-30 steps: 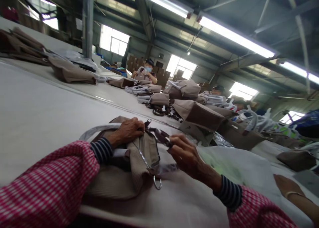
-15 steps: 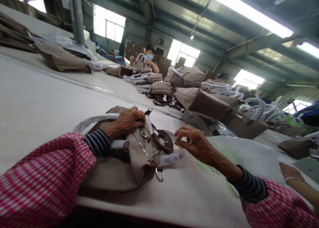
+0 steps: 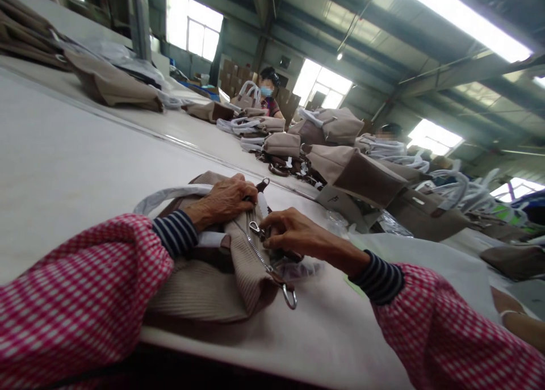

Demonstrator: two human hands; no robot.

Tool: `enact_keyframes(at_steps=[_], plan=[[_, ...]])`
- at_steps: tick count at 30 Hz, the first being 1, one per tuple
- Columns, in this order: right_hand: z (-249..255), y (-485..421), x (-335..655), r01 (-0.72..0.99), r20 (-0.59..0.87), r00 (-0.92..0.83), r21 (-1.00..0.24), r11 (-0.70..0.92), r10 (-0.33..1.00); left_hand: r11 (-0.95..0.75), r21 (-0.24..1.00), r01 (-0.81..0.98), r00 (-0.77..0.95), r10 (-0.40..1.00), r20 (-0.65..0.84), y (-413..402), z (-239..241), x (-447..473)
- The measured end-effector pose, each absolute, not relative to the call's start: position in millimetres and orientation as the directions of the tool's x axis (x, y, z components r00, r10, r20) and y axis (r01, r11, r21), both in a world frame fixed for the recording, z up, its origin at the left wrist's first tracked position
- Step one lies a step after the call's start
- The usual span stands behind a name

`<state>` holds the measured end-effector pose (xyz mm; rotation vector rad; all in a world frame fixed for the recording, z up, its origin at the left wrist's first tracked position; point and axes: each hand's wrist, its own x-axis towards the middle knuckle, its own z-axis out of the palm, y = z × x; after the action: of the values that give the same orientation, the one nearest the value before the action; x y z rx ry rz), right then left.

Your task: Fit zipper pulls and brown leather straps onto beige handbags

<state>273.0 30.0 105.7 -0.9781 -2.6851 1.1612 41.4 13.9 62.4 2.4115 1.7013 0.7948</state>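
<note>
A beige ribbed handbag lies on the white table in front of me, its zipper running across the top and a metal ring at its near end. My left hand is closed over the bag's top edge by a dark clasp. My right hand pinches at the zipper, covering the rolled brown strap in clear wrap. A handle wrapped in white curves out to the left of the bag.
Several more beige and brown bags with white-wrapped handles are piled along the table to the right and far end. A masked person works at the far end; another person sits behind the pile. A white bag lies at right.
My right hand let go of the strap, which dropped onto the bag, then moved left onto the zipper and closed there. My left hand stayed put. The camera shifted slightly.
</note>
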Motion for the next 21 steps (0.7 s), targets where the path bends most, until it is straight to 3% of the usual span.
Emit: enact_keyframes(at_steps=[6, 12, 15, 21], plan=[[123, 27, 271, 0.493, -0.175, -0.862, -0.511, 0.704, 0.476, -0.37, 0.343, 0.864, 0.244, 0.902, 0.357, 16, 60, 41], [118, 23, 287, 0.581, -0.148, -0.811, -0.322, 0.747, 0.566, -0.392, 0.333, 0.857, 0.252, 0.884, 0.393, 17, 59, 39], [110, 21, 294, 0.577, -0.073, -0.796, -0.393, 0.716, 0.601, -0.393, 0.33, 0.858, 0.26, 0.887, 0.381, 16, 59, 39], [116, 6, 319, 0.431, -0.048, -0.81, -0.724, 0.539, 0.584, -0.391, 0.324, 0.861, 0.267, 0.891, 0.367, 16, 61, 39]])
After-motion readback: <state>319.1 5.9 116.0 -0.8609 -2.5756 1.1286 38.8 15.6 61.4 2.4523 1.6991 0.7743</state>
